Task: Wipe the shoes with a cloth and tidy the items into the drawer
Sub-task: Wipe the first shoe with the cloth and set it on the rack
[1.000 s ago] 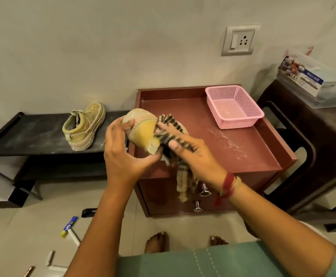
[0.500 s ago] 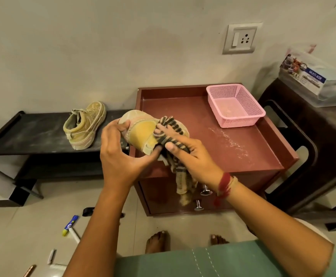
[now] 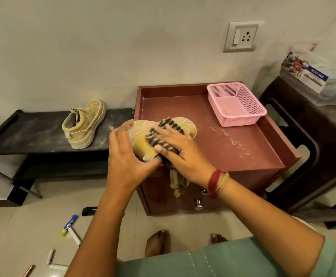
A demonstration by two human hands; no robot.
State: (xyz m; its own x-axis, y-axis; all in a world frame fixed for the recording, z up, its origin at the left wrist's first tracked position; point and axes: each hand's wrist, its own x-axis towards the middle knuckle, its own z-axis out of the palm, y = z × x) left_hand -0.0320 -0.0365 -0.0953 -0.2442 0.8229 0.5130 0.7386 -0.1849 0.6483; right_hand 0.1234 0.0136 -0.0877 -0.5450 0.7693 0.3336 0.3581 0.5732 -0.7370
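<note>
Shoe (image 3: 141, 141) and cloth (image 3: 170, 125) held over cabinet (image 3: 223, 162) front edge.

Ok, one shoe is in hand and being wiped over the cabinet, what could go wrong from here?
Dust wiped off the shoe may fall on the cabinet top, which already shows white powder. The cloth has a loose tail hanging by the drawer knobs, which might snag it. Markers lie on the floor near the bare feet, a possible slip.
</note>
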